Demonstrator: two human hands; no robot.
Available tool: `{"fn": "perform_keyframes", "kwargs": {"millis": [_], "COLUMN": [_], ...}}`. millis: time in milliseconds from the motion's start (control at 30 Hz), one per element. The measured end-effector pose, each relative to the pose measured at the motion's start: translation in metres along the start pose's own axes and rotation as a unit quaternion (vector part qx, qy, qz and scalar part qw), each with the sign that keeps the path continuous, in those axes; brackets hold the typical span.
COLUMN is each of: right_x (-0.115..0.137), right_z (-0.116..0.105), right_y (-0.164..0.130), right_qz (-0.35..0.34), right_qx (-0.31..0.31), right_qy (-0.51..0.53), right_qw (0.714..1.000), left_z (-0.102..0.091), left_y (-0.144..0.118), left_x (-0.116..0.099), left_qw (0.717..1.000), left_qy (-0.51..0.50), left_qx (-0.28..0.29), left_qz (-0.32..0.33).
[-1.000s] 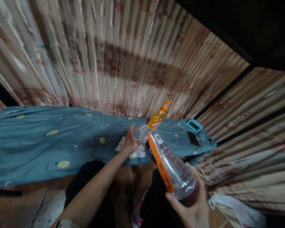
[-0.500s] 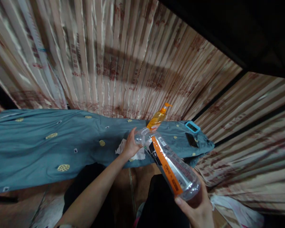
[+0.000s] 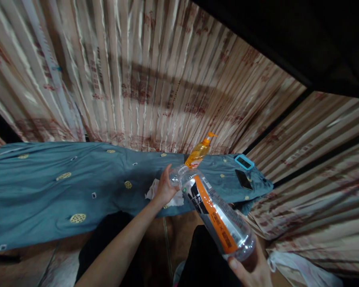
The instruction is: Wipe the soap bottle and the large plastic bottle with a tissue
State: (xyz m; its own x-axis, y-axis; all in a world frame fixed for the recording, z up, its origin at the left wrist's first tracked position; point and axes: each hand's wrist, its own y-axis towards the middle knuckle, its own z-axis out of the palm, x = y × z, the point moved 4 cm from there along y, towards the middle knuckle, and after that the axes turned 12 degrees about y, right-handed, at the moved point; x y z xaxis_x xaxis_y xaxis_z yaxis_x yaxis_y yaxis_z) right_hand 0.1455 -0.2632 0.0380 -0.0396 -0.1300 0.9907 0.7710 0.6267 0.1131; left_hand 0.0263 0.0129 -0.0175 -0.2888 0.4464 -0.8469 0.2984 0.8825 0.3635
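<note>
- Change: over the last second the bottle rolls about its long axis. Earlier, the barcode and fine print face up; now the orange band runs nearer the middle of the visible side, with black lettering and a silver panel beside it.
- Meaning, as judged: the work at this moment is turning the bottle in both hands; neither grip is given up.
- Unchanged: dispenser, tissue, phone and blue device keep their places on the cloth. The view itself shifts a little.
- Left hand: partly curled, grasping the bottle's clear upper end, thumb raised along it. Whether that end is all one piece with the body, cannot tell.
- Right hand: curved wide around the base, thumb at the near lower edge. Its remaining fingers are mostly hidden behind the bottle, so their exact placement cannot be told.
- Bottle position: held tilted between the hands, upper end over the cloth near the dispenser, base toward the person, above the right leg. It looks see-through; contents, if any, not discernible.
- Near the left hand: tissue lies on the cloth, partly covered by hand and wrist. Contact between them, cannot tell.
</note>
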Motion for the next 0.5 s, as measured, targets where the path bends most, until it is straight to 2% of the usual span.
{"fn": "perform_keyframes", "kwargs": {"millis": [133, 333, 500], "right_x": [-0.0003, 0.0012, 0.0081], "right_z": [-0.0003, 0.0011, 0.0084], "right_y": [0.0002, -0.0006, -0.0041], "right_qz": [-0.008, -0.005, 0.017], "right_qx": [-0.008, 0.018, 0.027], "right_qy": [-0.015, -0.021, 0.016], "right_qw": [1.0, 1.0, 0.999], "left_z": [0.0009, 0.0013, 0.0007], "left_y": [0.0, 0.0001, -0.0007], "left_x": [0.002, 0.0044, 0.0039], "left_qw": [1.0, 1.0, 1.0], "left_qy": [0.008, 0.01, 0.014], "left_qx": [0.006, 0.0, -0.003], "left_qz": [0.0, 0.008, 0.006]}}
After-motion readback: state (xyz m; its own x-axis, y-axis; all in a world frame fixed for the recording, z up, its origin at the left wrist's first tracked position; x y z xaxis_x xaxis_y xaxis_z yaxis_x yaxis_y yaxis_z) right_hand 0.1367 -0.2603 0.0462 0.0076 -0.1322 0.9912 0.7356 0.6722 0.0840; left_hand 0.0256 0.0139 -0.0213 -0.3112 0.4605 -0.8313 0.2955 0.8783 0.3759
